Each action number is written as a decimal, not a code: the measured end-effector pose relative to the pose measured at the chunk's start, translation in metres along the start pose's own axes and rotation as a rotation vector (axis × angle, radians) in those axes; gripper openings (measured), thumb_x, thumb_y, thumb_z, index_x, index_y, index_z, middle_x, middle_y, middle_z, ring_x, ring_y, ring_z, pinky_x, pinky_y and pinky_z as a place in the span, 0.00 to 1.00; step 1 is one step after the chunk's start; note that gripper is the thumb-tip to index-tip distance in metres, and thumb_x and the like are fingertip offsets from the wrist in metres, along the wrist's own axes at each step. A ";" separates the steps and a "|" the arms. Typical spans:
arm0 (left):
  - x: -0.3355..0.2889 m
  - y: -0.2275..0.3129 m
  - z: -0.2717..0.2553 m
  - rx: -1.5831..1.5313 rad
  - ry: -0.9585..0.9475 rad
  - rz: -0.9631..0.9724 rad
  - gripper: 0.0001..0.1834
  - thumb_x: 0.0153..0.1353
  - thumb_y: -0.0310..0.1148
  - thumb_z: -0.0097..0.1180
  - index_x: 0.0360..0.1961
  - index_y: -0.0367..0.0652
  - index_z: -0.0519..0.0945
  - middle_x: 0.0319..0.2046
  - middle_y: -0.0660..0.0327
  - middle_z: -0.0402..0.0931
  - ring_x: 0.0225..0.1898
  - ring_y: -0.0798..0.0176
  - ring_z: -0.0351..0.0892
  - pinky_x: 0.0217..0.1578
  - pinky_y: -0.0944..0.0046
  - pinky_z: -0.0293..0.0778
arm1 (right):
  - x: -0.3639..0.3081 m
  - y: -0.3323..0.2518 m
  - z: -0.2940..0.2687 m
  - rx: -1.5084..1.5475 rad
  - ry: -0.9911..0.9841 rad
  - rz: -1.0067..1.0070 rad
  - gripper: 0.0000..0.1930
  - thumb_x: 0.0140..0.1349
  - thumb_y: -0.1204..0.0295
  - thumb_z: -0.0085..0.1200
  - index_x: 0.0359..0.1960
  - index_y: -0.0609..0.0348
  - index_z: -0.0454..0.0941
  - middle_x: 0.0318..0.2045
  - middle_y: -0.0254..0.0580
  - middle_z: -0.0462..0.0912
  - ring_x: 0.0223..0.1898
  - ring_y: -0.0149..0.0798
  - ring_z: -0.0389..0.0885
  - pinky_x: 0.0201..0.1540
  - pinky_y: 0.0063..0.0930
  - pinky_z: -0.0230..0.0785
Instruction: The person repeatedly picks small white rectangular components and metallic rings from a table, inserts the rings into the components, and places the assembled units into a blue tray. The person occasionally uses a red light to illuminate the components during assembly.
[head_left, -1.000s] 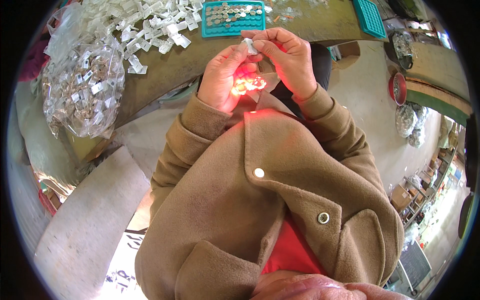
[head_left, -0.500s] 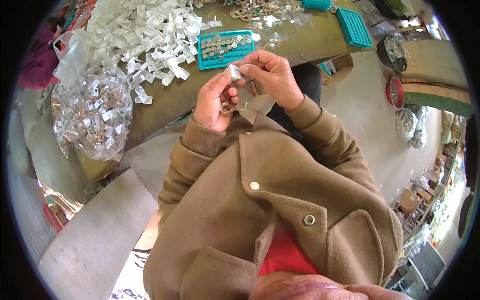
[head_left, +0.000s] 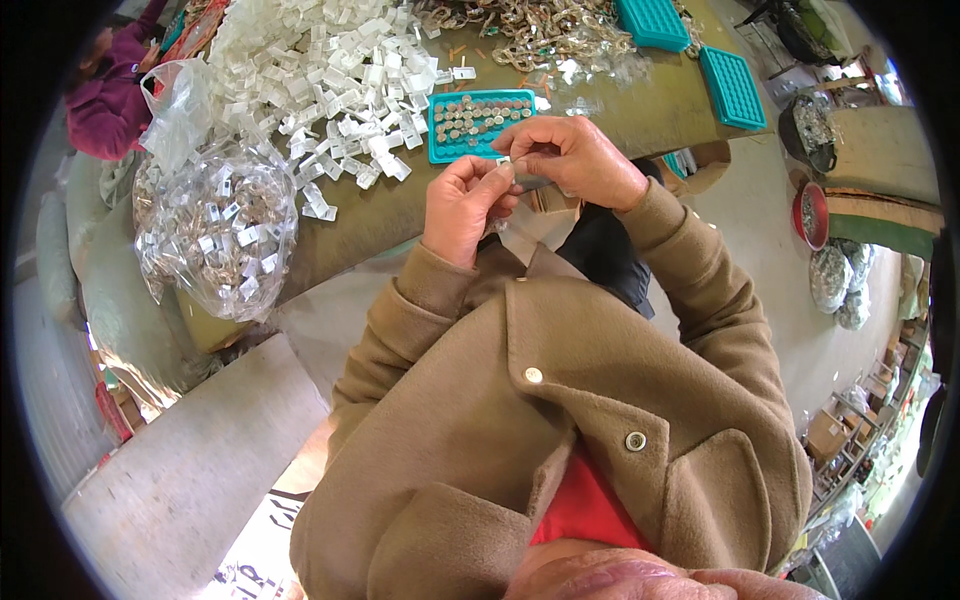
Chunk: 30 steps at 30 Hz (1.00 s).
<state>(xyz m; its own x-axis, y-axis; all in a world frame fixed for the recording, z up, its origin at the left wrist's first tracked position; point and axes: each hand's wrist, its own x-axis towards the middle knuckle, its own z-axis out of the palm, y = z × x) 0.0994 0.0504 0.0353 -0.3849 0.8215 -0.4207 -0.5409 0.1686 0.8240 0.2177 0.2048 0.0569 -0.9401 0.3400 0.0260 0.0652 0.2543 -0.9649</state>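
My left hand is closed, its thumb and forefinger pinching a small white plastic tag. From the right, my right hand meets it with its fingers pressed together at the same tag. Most of the tag is hidden by the fingertips. A shiny looped piece, partly covered, hangs under my left fingers. Just beyond both hands lies a teal tray with rows of small round metallic discs in its upper part.
A large heap of white plastic tags covers the table's left side. Beside it stands a clear bag of tagged pieces. Tangled metallic strands and more teal trays lie farther right. A person in purple is at far left.
The view has shifted, so the table sits farther right. My fingers have closed more over the white tag, and the looped piece under my left hand shows less.
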 end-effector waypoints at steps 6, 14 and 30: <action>0.009 0.011 0.000 -0.097 0.008 0.034 0.08 0.66 0.34 0.54 0.41 0.43 0.76 0.34 0.61 0.80 0.23 0.76 0.72 0.24 0.74 0.69 | 0.052 0.004 -0.037 -0.139 -0.174 -0.039 0.07 0.61 0.75 0.55 0.39 0.62 0.81 0.34 0.41 0.85 0.35 0.27 0.81 0.40 0.25 0.73; 0.016 0.017 -0.012 -0.357 -0.053 -0.082 0.12 0.70 0.37 0.47 0.46 0.40 0.73 0.27 0.68 0.68 0.20 0.77 0.59 0.21 0.75 0.58 | 0.144 0.047 -0.048 -1.217 0.285 -0.152 0.06 0.59 0.71 0.52 0.36 0.58 0.77 0.33 0.49 0.82 0.37 0.54 0.82 0.37 0.47 0.73; 0.024 0.054 -0.036 -0.260 0.141 0.406 0.14 0.64 0.25 0.55 0.51 0.37 0.77 0.44 0.61 0.81 0.21 0.82 0.62 0.20 0.81 0.59 | 0.122 -0.020 -0.021 0.329 0.107 0.162 0.07 0.61 0.74 0.57 0.39 0.62 0.80 0.26 0.39 0.83 0.28 0.31 0.81 0.29 0.26 0.73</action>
<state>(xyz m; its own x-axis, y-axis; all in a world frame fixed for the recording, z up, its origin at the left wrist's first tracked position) 0.0347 0.0595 0.0559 -0.6906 0.7080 -0.1474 -0.4878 -0.3055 0.8178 0.1091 0.2603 0.0845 -0.8849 0.4490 -0.1237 0.0834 -0.1087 -0.9906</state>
